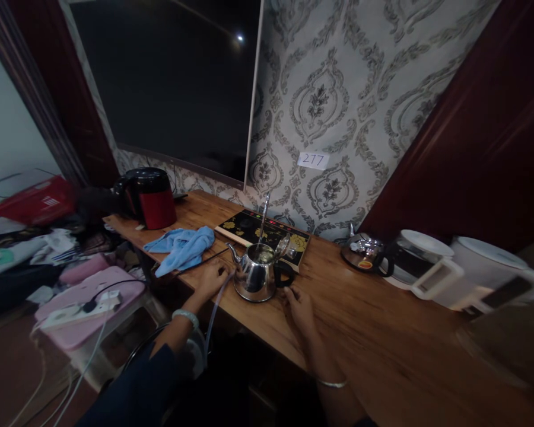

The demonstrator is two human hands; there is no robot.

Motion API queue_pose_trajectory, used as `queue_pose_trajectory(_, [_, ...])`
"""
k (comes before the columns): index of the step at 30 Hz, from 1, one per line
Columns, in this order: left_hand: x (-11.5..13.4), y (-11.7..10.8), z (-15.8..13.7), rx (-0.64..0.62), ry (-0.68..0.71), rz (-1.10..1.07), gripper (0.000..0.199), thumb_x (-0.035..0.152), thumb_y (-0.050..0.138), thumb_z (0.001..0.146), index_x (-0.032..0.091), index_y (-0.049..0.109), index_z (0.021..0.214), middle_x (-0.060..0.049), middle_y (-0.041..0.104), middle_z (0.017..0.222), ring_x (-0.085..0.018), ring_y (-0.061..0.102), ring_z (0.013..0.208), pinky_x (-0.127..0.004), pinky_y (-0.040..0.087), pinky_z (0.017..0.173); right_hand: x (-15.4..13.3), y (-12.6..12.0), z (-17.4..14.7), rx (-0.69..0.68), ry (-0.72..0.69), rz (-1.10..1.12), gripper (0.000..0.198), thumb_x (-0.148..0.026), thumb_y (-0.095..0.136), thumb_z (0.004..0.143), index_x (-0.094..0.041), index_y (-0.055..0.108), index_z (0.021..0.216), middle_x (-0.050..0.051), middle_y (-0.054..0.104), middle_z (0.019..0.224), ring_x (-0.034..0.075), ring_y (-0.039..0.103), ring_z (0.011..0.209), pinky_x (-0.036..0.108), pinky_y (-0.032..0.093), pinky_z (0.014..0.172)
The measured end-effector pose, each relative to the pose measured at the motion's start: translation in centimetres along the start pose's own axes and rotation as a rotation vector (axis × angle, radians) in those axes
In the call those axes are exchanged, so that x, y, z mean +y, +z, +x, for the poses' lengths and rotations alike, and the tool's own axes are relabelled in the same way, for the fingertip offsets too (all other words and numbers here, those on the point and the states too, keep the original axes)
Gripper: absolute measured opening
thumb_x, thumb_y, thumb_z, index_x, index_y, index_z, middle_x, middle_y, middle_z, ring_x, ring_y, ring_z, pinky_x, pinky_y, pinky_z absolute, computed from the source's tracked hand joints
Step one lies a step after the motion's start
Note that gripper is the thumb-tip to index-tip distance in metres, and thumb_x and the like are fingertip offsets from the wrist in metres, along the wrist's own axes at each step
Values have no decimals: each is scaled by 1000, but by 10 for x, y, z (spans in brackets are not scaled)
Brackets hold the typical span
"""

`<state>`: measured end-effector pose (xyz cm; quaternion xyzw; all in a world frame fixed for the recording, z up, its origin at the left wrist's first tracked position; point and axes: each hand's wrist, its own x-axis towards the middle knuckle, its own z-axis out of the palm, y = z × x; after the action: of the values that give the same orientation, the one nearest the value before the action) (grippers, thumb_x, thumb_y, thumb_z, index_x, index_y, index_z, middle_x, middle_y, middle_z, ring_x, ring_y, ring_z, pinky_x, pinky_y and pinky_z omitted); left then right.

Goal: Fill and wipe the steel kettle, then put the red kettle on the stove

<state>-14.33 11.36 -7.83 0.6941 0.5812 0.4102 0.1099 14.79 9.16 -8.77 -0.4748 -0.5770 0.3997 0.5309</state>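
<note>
A shiny steel kettle [254,279] stands upright near the table's front edge, its lid [285,244] tipped open beside the black handle. A slim metal tap [265,214] rises behind its open mouth. My left hand [211,280], wearing a pale bangle, is by the spout side with its fingers curled in. Close to those fingers a clear tube [212,314] runs down over the edge; whether they grip it is not plain. My right hand [299,307] has its bent fingertips at the lower end of the kettle handle, and their hold is too small to make out.
Behind the kettle lies a black floral cooktop panel [235,224]. Left of it are a blue cloth [182,246] and a red-black electric kettle [153,198]. A second steel kettle [362,252] and white-lidded jugs [420,261] stand right. A pink stool [115,279] holds a power strip.
</note>
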Motion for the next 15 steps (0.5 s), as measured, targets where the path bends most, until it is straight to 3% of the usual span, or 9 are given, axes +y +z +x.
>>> queue_pose_trajectory(15, [-2, 2, 1, 23, 16, 11, 15, 18, 52, 80, 18, 64, 71, -6, 69, 82, -20, 62, 81, -34, 50, 80, 1, -1, 1, 2, -4, -64, 50, -68, 56, 76, -20, 58, 61, -1, 54, 53, 15, 50, 53, 27, 38, 52])
